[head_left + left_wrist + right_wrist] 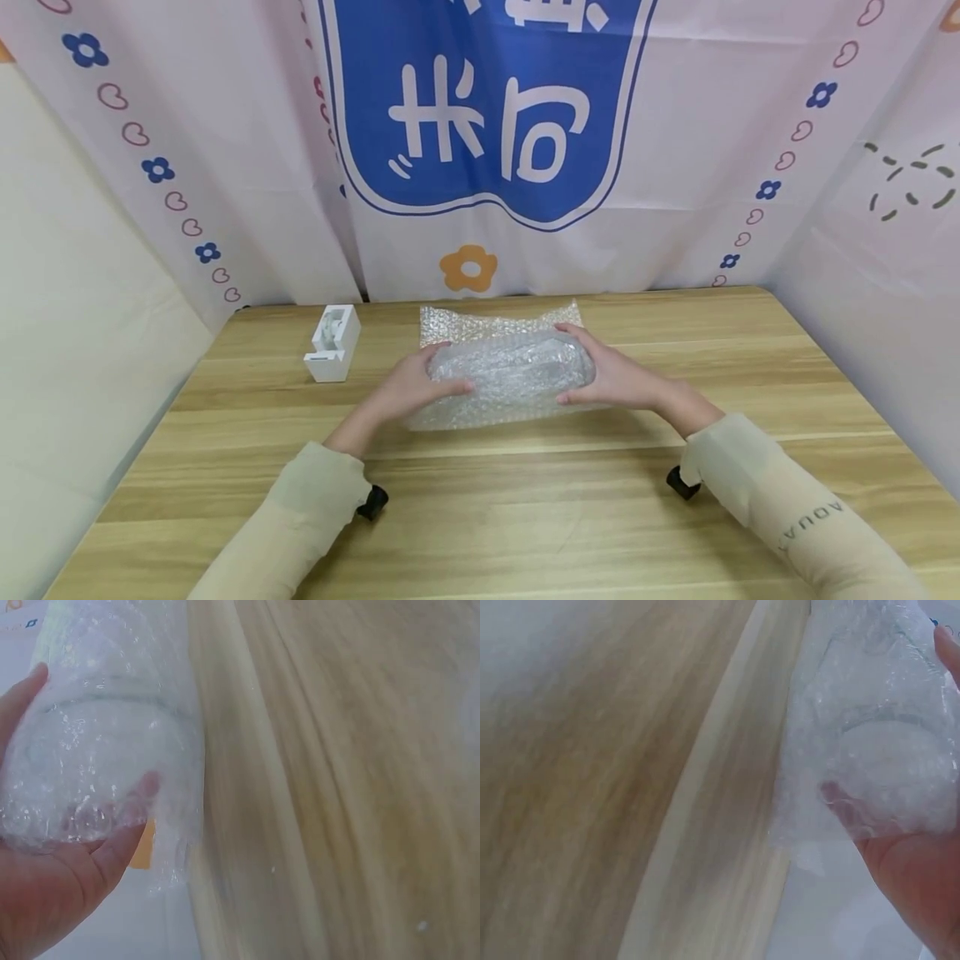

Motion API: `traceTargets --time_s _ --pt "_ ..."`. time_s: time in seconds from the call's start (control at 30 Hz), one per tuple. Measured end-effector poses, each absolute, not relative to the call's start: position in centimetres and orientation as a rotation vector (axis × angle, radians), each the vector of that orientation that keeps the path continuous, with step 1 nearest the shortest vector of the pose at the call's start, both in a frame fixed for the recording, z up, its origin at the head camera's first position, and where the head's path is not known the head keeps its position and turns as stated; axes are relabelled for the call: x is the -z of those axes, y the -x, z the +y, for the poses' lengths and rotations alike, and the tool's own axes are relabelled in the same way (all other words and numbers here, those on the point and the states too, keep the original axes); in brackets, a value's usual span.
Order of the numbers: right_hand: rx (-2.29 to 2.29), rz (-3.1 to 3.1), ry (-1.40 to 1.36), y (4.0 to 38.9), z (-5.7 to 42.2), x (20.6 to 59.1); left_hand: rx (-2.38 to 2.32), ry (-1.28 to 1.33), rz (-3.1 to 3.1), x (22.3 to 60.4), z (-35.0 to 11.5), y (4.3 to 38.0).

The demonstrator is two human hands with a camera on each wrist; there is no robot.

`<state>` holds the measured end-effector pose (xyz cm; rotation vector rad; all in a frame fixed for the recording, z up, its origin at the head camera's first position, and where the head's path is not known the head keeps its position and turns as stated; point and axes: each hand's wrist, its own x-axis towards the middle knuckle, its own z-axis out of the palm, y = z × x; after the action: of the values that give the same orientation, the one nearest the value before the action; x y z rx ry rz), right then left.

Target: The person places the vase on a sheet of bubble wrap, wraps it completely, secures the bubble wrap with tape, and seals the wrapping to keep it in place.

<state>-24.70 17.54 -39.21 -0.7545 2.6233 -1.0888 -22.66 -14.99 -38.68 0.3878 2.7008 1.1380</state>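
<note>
A roll of clear bubble wrap [513,375] lies crosswise near the table's far side, wound around something see-through with a rounded rim, whose kind I cannot tell. My left hand [408,385] grips its left end, the thumb along the near side and fingers over the far side. At the opposite end my right hand [618,371] holds it the same way. In the left wrist view, the left hand [71,877] cups the wrapped end [105,765]. The right wrist view has the right hand [907,877] around the other wrapped end [885,765], its thumb partly behind the film.
Flat bubble wrap [498,323] stretches behind the roll toward the table's back edge. A white tape dispenser [333,343] with a roll of tape stands at the back left of the wooden table [480,517]. A printed curtain [480,242] hangs right behind the table.
</note>
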Motion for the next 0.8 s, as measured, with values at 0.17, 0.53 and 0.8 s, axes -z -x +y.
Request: traceTargets --time_s 0.17,0.53,0.8 --pt "1.069 2.655 0.733 25.1 17.5 39.5 -1.114 -0.378 2.701 38.8 -15.1 23.0" --pt "1.115 2.632 0.722 25.5 17.6 40.1 -1.135 -0.312 2.660 39.2 -15.2 23.5" --pt "1.231 2.522 0.724 25.8 17.5 40.0 -1.134 -0.291 2.615 39.3 -15.4 23.6"
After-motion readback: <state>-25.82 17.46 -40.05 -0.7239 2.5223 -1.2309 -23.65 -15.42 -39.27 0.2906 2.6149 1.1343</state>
